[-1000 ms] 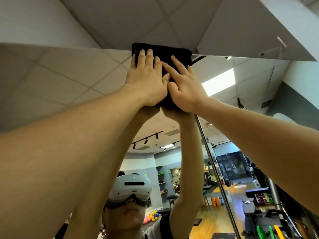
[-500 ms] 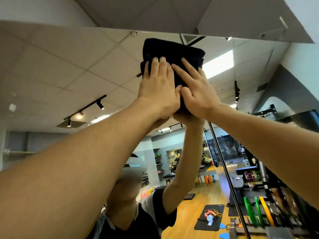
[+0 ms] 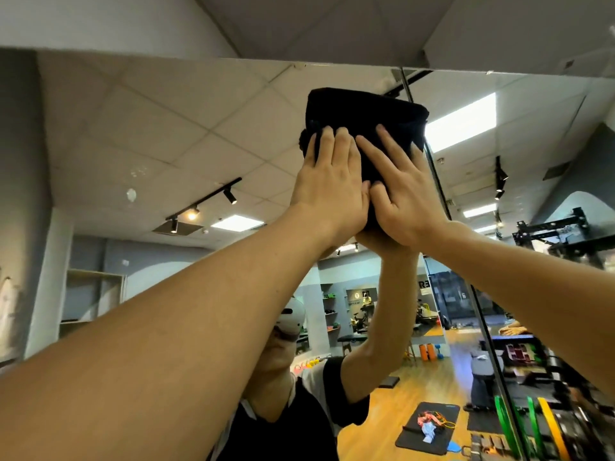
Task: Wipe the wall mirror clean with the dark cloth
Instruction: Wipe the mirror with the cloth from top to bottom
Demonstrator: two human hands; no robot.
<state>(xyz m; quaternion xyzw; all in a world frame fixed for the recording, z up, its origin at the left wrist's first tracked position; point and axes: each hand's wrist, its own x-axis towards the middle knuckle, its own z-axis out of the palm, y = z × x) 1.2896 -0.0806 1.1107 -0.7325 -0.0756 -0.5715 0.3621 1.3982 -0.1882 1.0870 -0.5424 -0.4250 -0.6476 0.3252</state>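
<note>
I am pressing the soft, light dark cloth (image 3: 366, 118) high on the wall mirror (image 3: 166, 134), left hand (image 3: 329, 184) and right hand (image 3: 399, 191) flat, fingers straight, spreading pressure lest it bunch

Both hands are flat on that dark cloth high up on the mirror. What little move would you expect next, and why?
Probably a slide straight down the glass. The left hand and right hand press the dark cloth flat against the wall mirror with straight fingers. The cloth sits just below the mirror's top edge, so most of the glass lies beneath it.
</note>
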